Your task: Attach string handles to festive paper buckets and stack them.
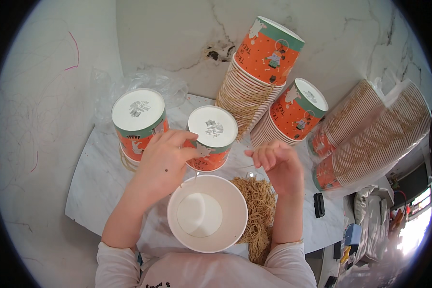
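Observation:
Over the near left edge of an upside-down orange paper bucket (210, 161) is my left hand (165, 161). Its fingers are stretched out, with the thumb and forefinger apart. To the bucket's right, my right hand (279, 165) is raised with curled fingers, pinching a thin cord (247, 166). Close to my body stands a white paper bucket (230, 230), upright with its mouth facing up. A heap of tan cords (259, 206) lies against its right side. Another upside-down orange bucket (138, 117) stands at the left, with cord showing at its base.
At the back rises a tall stack of nested buckets (252, 91), with a shorter stack (290, 115) beside it. Plastic-wrapped stacks (379, 139) lean at the right. A black object (319, 205) lies near the table's right side. Clear plastic (153, 86) sits by the wall.

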`<action>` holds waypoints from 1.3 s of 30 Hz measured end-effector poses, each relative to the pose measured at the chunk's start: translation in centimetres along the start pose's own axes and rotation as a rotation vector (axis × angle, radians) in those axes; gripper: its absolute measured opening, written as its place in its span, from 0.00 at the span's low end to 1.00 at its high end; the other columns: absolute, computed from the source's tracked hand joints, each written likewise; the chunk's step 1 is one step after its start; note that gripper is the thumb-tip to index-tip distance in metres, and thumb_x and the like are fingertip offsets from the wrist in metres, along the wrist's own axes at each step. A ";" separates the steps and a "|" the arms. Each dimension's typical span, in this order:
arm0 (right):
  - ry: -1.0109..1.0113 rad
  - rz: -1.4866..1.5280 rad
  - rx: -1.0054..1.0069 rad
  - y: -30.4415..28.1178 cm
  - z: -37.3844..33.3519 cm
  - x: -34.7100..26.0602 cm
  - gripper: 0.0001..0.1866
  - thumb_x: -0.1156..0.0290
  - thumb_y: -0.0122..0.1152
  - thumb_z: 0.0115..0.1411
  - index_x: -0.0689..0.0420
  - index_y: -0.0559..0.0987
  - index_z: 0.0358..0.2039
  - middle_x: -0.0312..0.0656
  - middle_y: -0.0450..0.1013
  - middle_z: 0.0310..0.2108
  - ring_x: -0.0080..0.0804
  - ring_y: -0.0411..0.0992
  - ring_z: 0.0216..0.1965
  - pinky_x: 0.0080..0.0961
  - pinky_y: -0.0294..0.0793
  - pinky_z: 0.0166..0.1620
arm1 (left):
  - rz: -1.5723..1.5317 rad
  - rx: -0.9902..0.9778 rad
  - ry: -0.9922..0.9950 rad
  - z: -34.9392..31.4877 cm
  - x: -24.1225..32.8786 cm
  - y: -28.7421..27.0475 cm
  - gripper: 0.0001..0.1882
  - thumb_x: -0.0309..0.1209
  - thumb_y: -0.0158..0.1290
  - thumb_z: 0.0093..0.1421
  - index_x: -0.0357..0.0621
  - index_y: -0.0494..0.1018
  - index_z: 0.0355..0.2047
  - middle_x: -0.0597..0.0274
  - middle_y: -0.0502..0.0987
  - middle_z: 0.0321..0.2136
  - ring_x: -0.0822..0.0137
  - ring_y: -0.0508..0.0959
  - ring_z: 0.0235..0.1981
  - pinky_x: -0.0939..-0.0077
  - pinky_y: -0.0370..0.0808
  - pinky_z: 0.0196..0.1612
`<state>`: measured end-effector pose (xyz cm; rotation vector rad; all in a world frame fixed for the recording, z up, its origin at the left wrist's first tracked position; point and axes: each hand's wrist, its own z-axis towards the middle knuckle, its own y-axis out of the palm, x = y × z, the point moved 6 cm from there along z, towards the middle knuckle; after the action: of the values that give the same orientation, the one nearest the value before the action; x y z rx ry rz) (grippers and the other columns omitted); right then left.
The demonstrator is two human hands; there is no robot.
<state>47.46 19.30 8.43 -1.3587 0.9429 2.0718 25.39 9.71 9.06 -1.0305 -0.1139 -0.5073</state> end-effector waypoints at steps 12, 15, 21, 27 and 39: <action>0.083 -0.475 -0.244 5.0 -2.1 -0.1 0.09 0.74 0.52 0.67 0.63 0.76 0.29 0.35 0.75 0.31 0.21 0.70 0.35 0.22 0.68 0.41 | -0.921 -0.011 -0.170 -0.2 3.1 1.6 0.11 0.29 0.56 0.67 0.35 0.79 0.46 0.52 0.83 0.37 0.66 0.83 0.37 0.72 0.79 0.42; 0.095 -0.453 -0.230 4.5 -2.3 -0.2 0.09 0.74 0.53 0.67 0.63 0.75 0.29 0.34 0.74 0.30 0.19 0.70 0.35 0.21 0.68 0.41 | -1.003 -0.174 -0.245 -0.1 3.1 2.0 0.11 0.29 0.57 0.66 0.35 0.80 0.44 0.57 0.82 0.34 0.72 0.82 0.36 0.75 0.78 0.42; 0.253 -0.329 -0.175 4.1 -2.5 0.8 0.08 0.73 0.55 0.68 0.61 0.76 0.31 0.31 0.70 0.27 0.16 0.65 0.32 0.18 0.66 0.37 | -1.114 -0.150 -0.255 -0.2 2.6 1.9 0.09 0.25 0.58 0.64 0.38 0.82 0.44 0.62 0.82 0.34 0.74 0.81 0.37 0.77 0.77 0.44; 0.160 -0.521 -0.061 4.7 -2.1 -0.1 0.03 0.75 0.65 0.65 0.59 0.78 0.36 0.24 0.66 0.23 0.10 0.57 0.24 0.14 0.54 0.28 | -1.006 -0.015 -0.153 0.0 2.2 0.8 0.10 0.21 0.61 0.60 0.37 0.83 0.43 0.59 0.83 0.35 0.72 0.83 0.38 0.77 0.79 0.45; 0.001 -0.558 -0.022 4.2 -2.0 0.2 0.05 0.75 0.62 0.66 0.65 0.82 0.38 0.36 0.77 0.31 0.18 0.73 0.35 0.18 0.72 0.36 | -0.771 0.153 -0.077 0.0 3.0 -0.3 0.08 0.20 0.64 0.55 0.40 0.84 0.36 0.58 0.84 0.29 0.66 0.84 0.31 0.74 0.79 0.38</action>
<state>45.60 15.06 8.85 -1.4328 0.4641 1.6558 27.87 8.59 10.27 -0.8317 -0.6236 -1.1366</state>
